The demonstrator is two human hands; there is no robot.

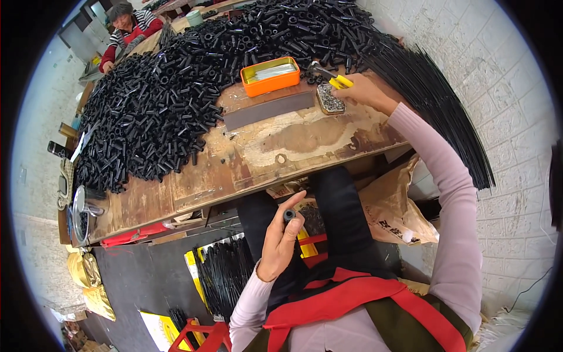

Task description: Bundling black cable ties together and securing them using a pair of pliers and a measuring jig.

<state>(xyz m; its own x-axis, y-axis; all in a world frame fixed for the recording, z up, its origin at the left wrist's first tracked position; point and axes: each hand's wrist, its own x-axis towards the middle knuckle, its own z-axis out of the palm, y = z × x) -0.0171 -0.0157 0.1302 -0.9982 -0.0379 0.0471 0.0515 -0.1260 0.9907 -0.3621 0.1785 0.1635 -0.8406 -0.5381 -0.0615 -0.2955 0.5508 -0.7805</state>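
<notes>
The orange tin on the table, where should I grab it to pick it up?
Probably from above, by the two long sides of the orange tin. It lies flat and open-topped on the wooden table, with bare wood in front. Black tubes crowd behind it, and the right hand with its yellow-handled pliers works beside it.

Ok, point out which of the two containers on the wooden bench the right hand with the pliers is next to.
The small dark tray of tiny metal parts, just below the right hand; the orange rectangular tin sits further left.

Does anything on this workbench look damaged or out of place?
Yes. The wooden bench top is worn and chipped, with pale patches. The heap of black tubes spreads loosely to the left edge. Nothing looks spilled from the orange tray.
</notes>
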